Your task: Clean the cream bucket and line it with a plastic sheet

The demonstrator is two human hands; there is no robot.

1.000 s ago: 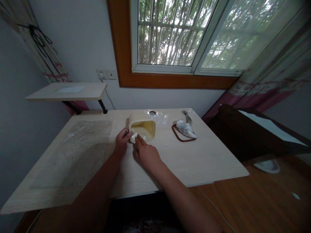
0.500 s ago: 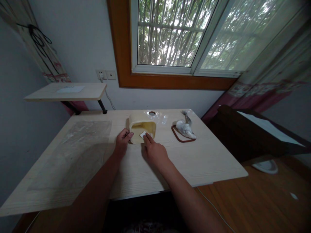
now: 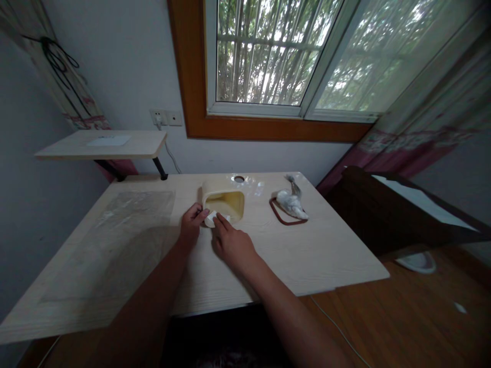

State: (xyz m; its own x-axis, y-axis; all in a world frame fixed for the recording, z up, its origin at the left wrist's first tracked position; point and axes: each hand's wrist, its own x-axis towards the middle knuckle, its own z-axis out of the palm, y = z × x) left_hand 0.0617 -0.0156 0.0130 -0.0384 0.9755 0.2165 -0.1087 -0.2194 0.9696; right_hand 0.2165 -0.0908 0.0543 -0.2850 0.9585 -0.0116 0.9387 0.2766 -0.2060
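Observation:
A cream plastic container point(image 3: 218, 187) lies on the table, its open side turned towards me and its inside yellowish. My left hand point(image 3: 191, 222) is closed on the container's left edge, thumb at the rim. With bent fingers, my right hand point(image 3: 236, 245) presses a small white wipe or pad point(image 3: 211, 219) against the near left part of the rim; its exact kind is hard to make out. To the right lies a brown rounded rim-like frame point(image 3: 287, 223), partly covered by a white bundle in clear plastic point(image 3: 290, 203).
A clear plastic sheet point(image 3: 130, 230) covers the left of the pale wooden table point(image 3: 307, 260). Behind it stands a raised shelf point(image 3: 141, 145) on black legs. A round hole point(image 3: 239, 179) sits near the back edge. Dark furniture point(image 3: 368, 214) stands at the right.
My right hand has moved left and slightly nearer with the white wipe or pad, from inside the container to its near left rim. The left hand keeps its hold.

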